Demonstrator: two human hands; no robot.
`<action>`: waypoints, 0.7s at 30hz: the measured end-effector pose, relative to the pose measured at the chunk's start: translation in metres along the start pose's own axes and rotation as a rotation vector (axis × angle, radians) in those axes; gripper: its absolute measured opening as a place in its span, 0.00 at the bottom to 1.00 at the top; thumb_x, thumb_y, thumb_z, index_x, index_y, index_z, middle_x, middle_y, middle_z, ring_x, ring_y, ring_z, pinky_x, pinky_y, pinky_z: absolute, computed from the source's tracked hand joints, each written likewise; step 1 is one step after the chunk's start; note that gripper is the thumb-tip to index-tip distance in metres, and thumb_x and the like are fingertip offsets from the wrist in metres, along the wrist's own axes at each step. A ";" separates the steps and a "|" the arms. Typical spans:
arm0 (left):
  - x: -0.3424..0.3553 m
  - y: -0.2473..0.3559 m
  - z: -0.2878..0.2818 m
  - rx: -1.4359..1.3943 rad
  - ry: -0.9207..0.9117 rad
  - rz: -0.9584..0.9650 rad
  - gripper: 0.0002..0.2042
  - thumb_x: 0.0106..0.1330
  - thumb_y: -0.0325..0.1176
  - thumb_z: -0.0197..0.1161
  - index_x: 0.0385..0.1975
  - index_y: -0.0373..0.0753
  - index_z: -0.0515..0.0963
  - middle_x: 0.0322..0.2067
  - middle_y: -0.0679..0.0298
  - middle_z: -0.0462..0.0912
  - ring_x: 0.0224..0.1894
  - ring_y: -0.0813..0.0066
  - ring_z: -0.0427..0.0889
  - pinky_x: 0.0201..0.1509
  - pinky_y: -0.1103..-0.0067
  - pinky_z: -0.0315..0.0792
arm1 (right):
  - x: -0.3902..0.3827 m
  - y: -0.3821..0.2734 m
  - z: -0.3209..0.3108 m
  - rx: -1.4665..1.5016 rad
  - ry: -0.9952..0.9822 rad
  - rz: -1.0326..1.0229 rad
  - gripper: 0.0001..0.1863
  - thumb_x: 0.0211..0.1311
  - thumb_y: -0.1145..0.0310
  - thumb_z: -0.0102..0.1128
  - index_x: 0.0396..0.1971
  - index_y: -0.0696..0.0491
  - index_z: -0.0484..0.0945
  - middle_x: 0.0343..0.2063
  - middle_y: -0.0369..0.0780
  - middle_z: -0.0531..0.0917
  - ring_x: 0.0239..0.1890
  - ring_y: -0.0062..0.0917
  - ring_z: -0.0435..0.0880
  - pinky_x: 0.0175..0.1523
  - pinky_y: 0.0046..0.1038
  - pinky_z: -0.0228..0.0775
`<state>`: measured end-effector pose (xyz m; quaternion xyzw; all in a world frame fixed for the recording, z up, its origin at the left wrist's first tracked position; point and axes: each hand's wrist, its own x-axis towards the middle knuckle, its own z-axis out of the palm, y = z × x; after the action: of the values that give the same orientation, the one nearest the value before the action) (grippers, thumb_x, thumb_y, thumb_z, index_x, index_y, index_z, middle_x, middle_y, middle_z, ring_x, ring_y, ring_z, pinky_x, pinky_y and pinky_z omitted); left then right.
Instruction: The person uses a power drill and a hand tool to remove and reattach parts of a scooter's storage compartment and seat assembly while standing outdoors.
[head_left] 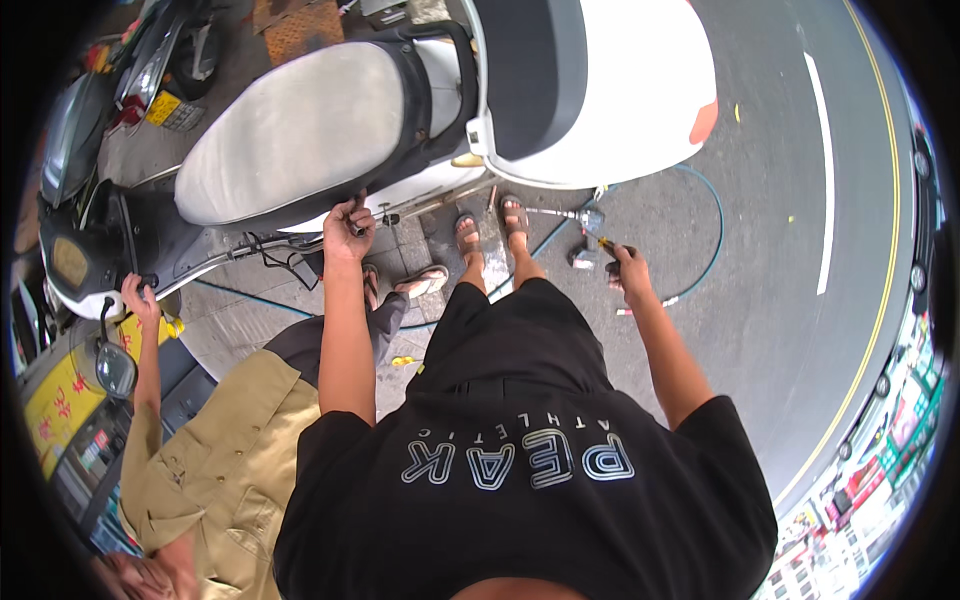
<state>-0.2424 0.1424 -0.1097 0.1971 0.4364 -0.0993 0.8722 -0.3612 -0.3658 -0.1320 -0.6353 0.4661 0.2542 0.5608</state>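
A white scooter (640, 90) with a grey seat (300, 130) stands before me. My left hand (348, 232) is raised at the seat's lower edge, fingers curled in a closed grip; a small dark thing shows in it, too hidden to name. Out to the right, my right hand (630, 272) is closed around a screwdriver (606, 243) with a yellow and black handle. Its tip is lost against a cordless drill (590, 220) lying on the ground beyond, with a long metal shaft pointing left.
A co-worker in a tan shirt (235, 430) stands at my left, one hand (140, 298) on the handlebar. A blue hose (716, 230) loops over the ground. A yellow tool (405, 361) lies near our feet. The road (770, 300) runs along the right; parked scooters (165, 85) stand far left.
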 end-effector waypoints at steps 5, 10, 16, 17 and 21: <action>0.002 0.006 -0.005 0.362 0.135 0.028 0.10 0.61 0.30 0.52 0.41 0.36 0.74 0.41 0.62 0.80 0.17 0.84 0.59 0.18 0.87 0.54 | 0.016 0.064 -0.003 0.146 0.080 0.215 0.18 0.63 0.52 0.48 0.42 0.51 0.73 0.21 0.39 0.78 0.13 0.20 0.71 0.19 0.25 0.69; -0.003 -0.026 -0.036 0.932 0.216 0.064 0.14 0.59 0.38 0.58 0.43 0.41 0.76 0.31 0.65 0.80 0.16 0.83 0.64 0.16 0.88 0.55 | 0.041 0.106 0.013 0.213 0.152 0.241 0.18 0.63 0.51 0.47 0.40 0.51 0.74 0.20 0.39 0.78 0.13 0.20 0.70 0.17 0.26 0.68; -0.042 -0.094 -0.134 0.768 0.352 -0.308 0.07 0.58 0.34 0.58 0.33 0.40 0.75 0.24 0.64 0.78 0.21 0.78 0.74 0.21 0.81 0.67 | 0.085 0.126 0.033 0.496 0.204 0.253 0.18 0.62 0.54 0.50 0.35 0.56 0.73 0.20 0.41 0.79 0.15 0.26 0.76 0.16 0.26 0.67; -0.055 -0.110 -0.138 0.734 0.359 -0.336 0.08 0.59 0.35 0.58 0.34 0.39 0.75 0.23 0.63 0.77 0.22 0.75 0.75 0.23 0.79 0.69 | 0.101 0.126 0.033 0.527 0.207 0.254 0.18 0.62 0.54 0.50 0.35 0.56 0.73 0.20 0.41 0.79 0.15 0.26 0.76 0.16 0.26 0.67; -0.077 -0.160 -0.149 1.158 0.145 -0.468 0.09 0.62 0.32 0.52 0.38 0.37 0.74 0.21 0.65 0.75 0.22 0.73 0.75 0.23 0.78 0.69 | 0.184 0.128 0.039 0.698 0.345 0.289 0.14 0.62 0.60 0.52 0.31 0.58 0.70 0.17 0.40 0.75 0.13 0.26 0.74 0.13 0.29 0.61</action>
<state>-0.4512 0.0619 -0.1695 0.5432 0.4016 -0.4941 0.5472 -0.3853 -0.3773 -0.3579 -0.3683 0.6959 0.0466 0.6148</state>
